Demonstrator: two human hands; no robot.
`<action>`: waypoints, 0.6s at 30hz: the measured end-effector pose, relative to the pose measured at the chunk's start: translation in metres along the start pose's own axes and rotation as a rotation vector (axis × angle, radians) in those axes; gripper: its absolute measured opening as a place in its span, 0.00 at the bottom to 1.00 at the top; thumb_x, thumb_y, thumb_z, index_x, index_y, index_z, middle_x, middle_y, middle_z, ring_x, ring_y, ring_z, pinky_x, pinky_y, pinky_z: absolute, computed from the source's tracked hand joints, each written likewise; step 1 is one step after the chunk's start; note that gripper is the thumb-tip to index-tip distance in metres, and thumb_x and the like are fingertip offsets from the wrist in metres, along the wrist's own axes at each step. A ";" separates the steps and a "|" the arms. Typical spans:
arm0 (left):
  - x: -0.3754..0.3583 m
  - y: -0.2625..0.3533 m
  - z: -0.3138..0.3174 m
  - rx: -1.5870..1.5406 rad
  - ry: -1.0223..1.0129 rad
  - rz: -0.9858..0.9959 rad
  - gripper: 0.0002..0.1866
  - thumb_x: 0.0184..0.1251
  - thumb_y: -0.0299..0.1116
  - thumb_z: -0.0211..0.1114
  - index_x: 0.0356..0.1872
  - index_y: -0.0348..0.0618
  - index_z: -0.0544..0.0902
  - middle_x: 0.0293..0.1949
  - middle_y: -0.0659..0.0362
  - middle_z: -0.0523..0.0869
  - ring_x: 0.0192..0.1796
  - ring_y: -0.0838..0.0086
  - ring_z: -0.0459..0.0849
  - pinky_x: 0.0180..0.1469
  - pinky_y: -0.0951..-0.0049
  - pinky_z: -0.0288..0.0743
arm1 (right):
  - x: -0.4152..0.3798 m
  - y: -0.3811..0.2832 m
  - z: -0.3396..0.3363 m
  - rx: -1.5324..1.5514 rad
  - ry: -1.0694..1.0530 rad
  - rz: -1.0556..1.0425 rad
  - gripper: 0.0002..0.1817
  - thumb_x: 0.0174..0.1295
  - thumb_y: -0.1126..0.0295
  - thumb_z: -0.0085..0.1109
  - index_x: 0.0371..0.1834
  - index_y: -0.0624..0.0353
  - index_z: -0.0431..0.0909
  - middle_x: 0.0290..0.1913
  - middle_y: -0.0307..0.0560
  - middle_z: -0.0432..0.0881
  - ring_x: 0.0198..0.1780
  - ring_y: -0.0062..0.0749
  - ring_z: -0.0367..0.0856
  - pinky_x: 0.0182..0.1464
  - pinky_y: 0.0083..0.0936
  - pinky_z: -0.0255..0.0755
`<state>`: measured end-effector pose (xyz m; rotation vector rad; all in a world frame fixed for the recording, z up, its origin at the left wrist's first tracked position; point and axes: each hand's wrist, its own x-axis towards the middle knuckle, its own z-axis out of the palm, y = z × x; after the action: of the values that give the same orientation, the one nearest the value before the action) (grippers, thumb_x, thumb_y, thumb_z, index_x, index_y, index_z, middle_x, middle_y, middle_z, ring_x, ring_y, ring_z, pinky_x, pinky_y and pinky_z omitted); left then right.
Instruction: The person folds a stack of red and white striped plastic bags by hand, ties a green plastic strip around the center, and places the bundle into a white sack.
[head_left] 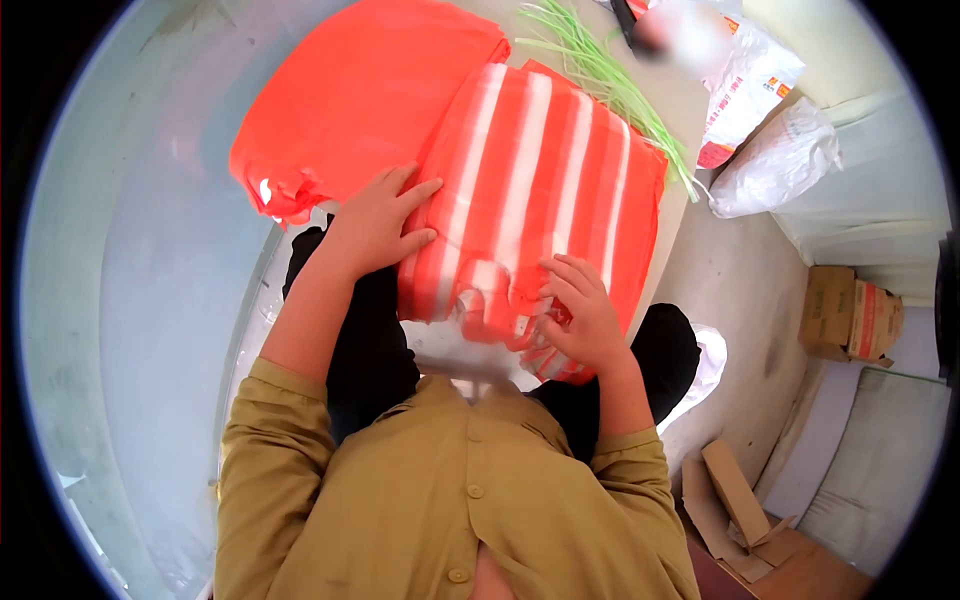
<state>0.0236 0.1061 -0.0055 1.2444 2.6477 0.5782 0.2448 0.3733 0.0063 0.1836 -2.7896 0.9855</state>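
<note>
A thick stack of red-and-white striped plastic bags (516, 170) lies in front of me, its cut-out handle ends toward my body. My left hand (378, 222) rests on the left edge of the stack, fingers spread and thumb apart. Over the lower right part is my right hand (578, 312), its fingers loosely bent and apart beside the crumpled handles; nothing shows gripped in it. Left of the stack, partly against it, lies a plain red pile of plastic bags (352, 95) with a bunched lower end.
Light green plastic strips (610, 80) lie along the back right of the table (683, 215). Beyond stand a printed white bag (745, 90) and a white plastic sack (778, 160). A cardboard box (850, 312) and flattened cardboard (735, 500) are at the right.
</note>
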 end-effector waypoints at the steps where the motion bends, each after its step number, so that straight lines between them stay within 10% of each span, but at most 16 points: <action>1: 0.000 -0.001 0.001 0.001 0.009 -0.004 0.35 0.65 0.45 0.73 0.74 0.55 0.75 0.76 0.48 0.70 0.78 0.50 0.68 0.75 0.53 0.70 | -0.003 -0.002 0.004 -0.031 0.019 -0.005 0.13 0.53 0.79 0.69 0.43 0.59 0.81 0.64 0.53 0.82 0.69 0.54 0.75 0.68 0.44 0.72; 18: -0.003 0.096 0.038 -0.209 0.181 0.369 0.30 0.53 0.31 0.79 0.60 0.48 0.82 0.66 0.53 0.80 0.75 0.50 0.72 0.72 0.52 0.73 | 0.004 0.002 0.015 0.584 0.240 0.468 0.07 0.68 0.79 0.61 0.46 0.65 0.85 0.66 0.48 0.82 0.60 0.29 0.82 0.58 0.26 0.80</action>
<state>0.1048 0.1702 -0.0008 1.6934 2.4181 1.0385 0.2389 0.3651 -0.0055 -0.5037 -2.2950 1.7753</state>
